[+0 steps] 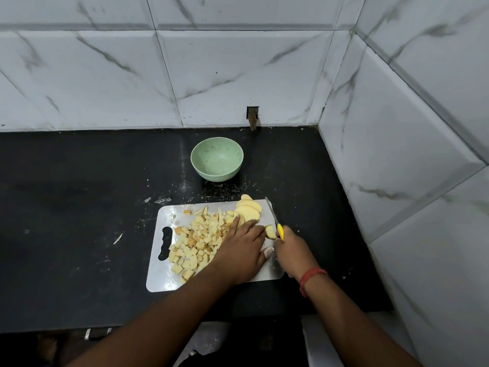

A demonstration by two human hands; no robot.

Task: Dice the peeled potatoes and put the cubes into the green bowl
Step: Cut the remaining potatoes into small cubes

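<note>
Black counter [79, 207]: green bowl [217, 162] behind cutting board [164, 280], apart.

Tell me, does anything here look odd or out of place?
Mostly no. One potato slice hangs past the far edge of the cutting board, toward the green bowl, which is empty. White specks are scattered on the black counter between them.

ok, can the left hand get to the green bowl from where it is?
Probably yes. The left hand rests open on the potato slices; the green bowl stands just beyond the cutting board, with only bare counter between.
</note>
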